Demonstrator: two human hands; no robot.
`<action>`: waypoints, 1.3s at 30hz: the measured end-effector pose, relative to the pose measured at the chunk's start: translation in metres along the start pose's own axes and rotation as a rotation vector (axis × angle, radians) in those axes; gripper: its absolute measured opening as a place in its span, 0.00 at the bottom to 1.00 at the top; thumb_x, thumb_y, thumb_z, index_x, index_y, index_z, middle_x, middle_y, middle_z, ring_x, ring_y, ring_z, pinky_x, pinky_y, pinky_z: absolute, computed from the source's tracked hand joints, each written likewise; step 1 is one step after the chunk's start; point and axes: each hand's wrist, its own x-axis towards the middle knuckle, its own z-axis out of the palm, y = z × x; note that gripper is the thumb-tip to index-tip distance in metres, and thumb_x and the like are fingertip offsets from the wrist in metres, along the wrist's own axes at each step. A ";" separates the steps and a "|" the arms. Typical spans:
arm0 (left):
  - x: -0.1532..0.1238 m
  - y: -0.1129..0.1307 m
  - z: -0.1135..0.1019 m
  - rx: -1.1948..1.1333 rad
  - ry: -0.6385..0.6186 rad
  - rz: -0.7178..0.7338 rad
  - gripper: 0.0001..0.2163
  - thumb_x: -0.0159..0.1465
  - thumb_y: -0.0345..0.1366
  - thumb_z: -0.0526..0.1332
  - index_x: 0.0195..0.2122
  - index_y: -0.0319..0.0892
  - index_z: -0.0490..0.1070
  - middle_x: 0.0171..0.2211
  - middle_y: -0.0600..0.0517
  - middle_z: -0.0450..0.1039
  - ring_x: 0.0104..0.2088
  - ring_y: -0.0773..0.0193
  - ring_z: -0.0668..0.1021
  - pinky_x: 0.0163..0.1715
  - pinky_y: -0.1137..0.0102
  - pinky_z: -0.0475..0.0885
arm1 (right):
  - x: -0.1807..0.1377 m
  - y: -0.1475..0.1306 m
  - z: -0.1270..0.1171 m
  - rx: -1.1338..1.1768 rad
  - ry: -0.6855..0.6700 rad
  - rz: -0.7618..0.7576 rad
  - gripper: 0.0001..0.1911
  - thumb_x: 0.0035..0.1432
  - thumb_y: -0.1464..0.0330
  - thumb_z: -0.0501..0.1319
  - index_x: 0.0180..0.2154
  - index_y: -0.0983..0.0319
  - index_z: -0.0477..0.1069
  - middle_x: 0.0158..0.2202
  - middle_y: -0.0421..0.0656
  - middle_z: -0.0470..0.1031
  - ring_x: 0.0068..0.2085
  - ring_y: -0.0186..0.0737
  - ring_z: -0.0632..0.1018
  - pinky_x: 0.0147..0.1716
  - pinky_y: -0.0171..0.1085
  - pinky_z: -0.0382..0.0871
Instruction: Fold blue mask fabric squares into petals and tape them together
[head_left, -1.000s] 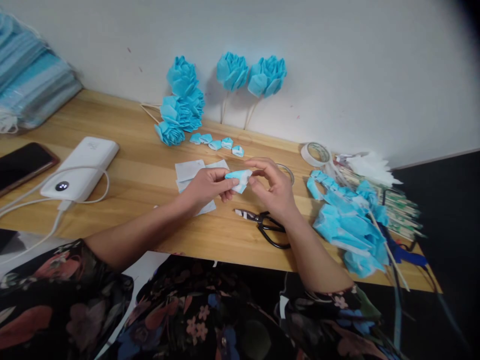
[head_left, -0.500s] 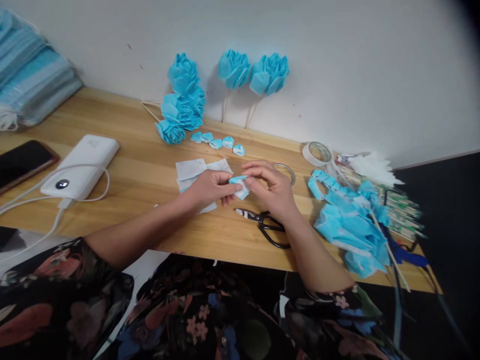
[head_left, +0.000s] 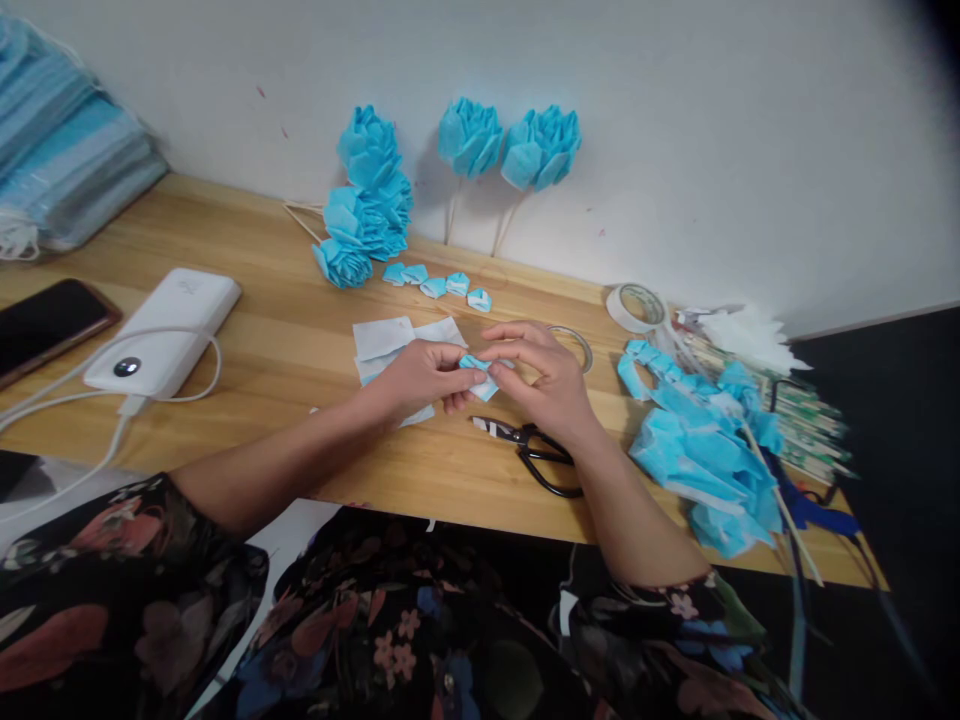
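Between my two hands is a small folded blue-and-white sheet (head_left: 484,388), thin like fabric or paper. My left hand (head_left: 431,378) pinches its left side with thumb and fingers. My right hand (head_left: 541,375) grips the right side, its thumb and fingertips on the upper fold. Flat white and blue squares (head_left: 382,340) lie under and behind my left hand. Beyond my hands, several small folded blue pieces (head_left: 433,288) sit in a row. Below my right hand lie black-handled scissors (head_left: 547,470), partly covered by the wrist.
Blue flowers on sticks lie in a cluster (head_left: 367,200), and two more flowers (head_left: 541,148) lean on the wall. Tape rolls (head_left: 636,308), crumpled blue material (head_left: 697,450) and packaged sticks (head_left: 806,425) are at right. A power bank (head_left: 165,325), phone (head_left: 56,325) and mask stack (head_left: 75,140) are at left.
My right fingers have shifted slightly left over the top of the folded sheet, and its upper edge is bent down more. My left hand keeps its pinch.
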 end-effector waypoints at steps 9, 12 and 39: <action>-0.001 0.001 0.000 -0.004 -0.009 0.006 0.09 0.62 0.31 0.66 0.24 0.37 0.72 0.18 0.56 0.72 0.19 0.73 0.74 0.20 0.78 0.70 | 0.001 -0.002 -0.005 -0.013 -0.030 0.039 0.08 0.64 0.70 0.62 0.42 0.53 0.78 0.48 0.42 0.82 0.51 0.46 0.80 0.53 0.51 0.74; -0.001 0.002 0.000 -0.005 0.022 -0.010 0.10 0.63 0.29 0.65 0.24 0.37 0.72 0.17 0.56 0.72 0.18 0.74 0.74 0.19 0.79 0.69 | 0.000 -0.004 -0.009 0.127 -0.039 0.110 0.15 0.65 0.68 0.61 0.53 0.53 0.73 0.52 0.44 0.80 0.54 0.46 0.80 0.52 0.49 0.75; -0.001 0.002 0.001 0.029 0.036 0.013 0.10 0.61 0.31 0.68 0.24 0.37 0.72 0.18 0.56 0.72 0.19 0.74 0.74 0.20 0.79 0.70 | 0.002 -0.002 -0.002 -0.087 -0.010 -0.100 0.06 0.64 0.70 0.62 0.39 0.54 0.77 0.45 0.42 0.82 0.48 0.46 0.80 0.50 0.51 0.72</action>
